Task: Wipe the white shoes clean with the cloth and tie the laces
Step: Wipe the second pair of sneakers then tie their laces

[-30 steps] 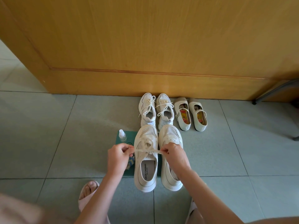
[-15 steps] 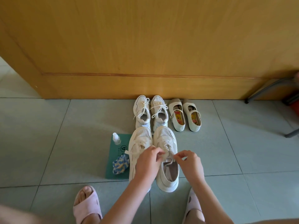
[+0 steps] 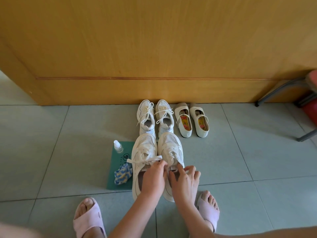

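Observation:
Two white mesh sneakers stand side by side on the floor in front of me. The left sneaker (image 3: 144, 157) has its laces tied in a bow. My left hand (image 3: 154, 177) reaches across its opening and pinches a lace at the tongue of the right sneaker (image 3: 170, 148). My right hand (image 3: 186, 179) lies over that shoe's opening, its thumb and curled fingers pinching the other lace end. A blue and yellow cloth (image 3: 122, 174) lies crumpled on a green mat (image 3: 118, 162) to the left of the shoes.
A small clear spray bottle (image 3: 118, 146) stands on the mat's far corner. Behind are another pair of white laced sneakers (image 3: 155, 117) and white strap shoes (image 3: 192, 121), against a wooden panel (image 3: 154, 48). Grey chair legs (image 3: 277, 90) stand at right. My feet wear pink slippers (image 3: 87, 217).
Both hands have left the left sneaker's lace, now in a bow, and moved right onto the right sneaker's laces. The view has shifted slightly.

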A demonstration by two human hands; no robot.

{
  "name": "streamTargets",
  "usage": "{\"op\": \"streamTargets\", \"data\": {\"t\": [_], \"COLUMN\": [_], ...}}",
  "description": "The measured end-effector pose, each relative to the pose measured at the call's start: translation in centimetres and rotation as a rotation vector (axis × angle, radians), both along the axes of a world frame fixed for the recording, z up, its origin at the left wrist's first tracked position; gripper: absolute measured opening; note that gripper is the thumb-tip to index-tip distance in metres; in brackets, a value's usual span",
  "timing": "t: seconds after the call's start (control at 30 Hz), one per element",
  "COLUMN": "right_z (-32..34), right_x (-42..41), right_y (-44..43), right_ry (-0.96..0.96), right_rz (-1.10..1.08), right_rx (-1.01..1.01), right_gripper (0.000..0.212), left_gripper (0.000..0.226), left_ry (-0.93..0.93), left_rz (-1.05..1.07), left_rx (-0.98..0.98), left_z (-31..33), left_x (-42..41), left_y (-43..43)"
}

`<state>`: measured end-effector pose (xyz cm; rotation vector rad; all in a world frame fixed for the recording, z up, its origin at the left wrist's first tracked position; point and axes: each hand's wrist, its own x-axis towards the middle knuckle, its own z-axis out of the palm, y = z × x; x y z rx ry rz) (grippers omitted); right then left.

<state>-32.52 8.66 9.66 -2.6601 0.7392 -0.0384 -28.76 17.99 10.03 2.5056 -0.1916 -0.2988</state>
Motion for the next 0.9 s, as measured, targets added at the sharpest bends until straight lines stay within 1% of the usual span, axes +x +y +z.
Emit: {"op": "streamTargets", "data": {"t": [0.13,0.2,0.3,0.37,0.47,0.57,0.7,0.83,0.9], "right_z": [0.1,0.3,0.6,0.7,0.9,1.2,1.9,3.2,3.9], "right_x": [0.8,1.4,2.0,2.2,2.5,2.4,2.2,3.2,3.6], "right_y": [0.8,0.9,1.3,1.6,1.5,0.8,0.1,-0.1,-0.3], "right_ry": [-0.02,-0.033,0.01,0.027,0.051,0.069,0.021,0.079,0.061], "right_rz": [-0.209,-0.279,-0.284,-0.316,-0.366,-0.364,-0.361,-0.393,-0.389], "right_rx": [0.265,0.343,0.315,0.333,0.438,0.52,0.582,0.738,0.82], "right_gripper": [0.026,0.025,0.028,0.027,0.027,0.027,0.025,0.038,0.039], "left_gripper": [0.026,0.027,0.028,0.028,0.028,0.03,0.03,0.024,0.022], "left_ry": [0.013,0.014,0.02,0.023,0.04,0.055,0.036,-0.032,-0.043], "left_rz": [0.009,0.01,0.004,0.004,0.011,0.014,0.025,0.016,0.016], "left_rx": [-0.006,-0.009,-0.017,-0.018,-0.019,-0.022,-0.07,-0.162,-0.187], "left_z": [-0.3,-0.2,-0.1,0.0,-0.1,-0.1,0.0,0.8,1.0], "left_x": [0.0,0.0,0.0,0.1,0.1,0.2,0.1,0.1,0.3], "left_y": [0.0,0.1,0.1,0.2,0.2,0.2,0.1,-0.1,-0.3]}}
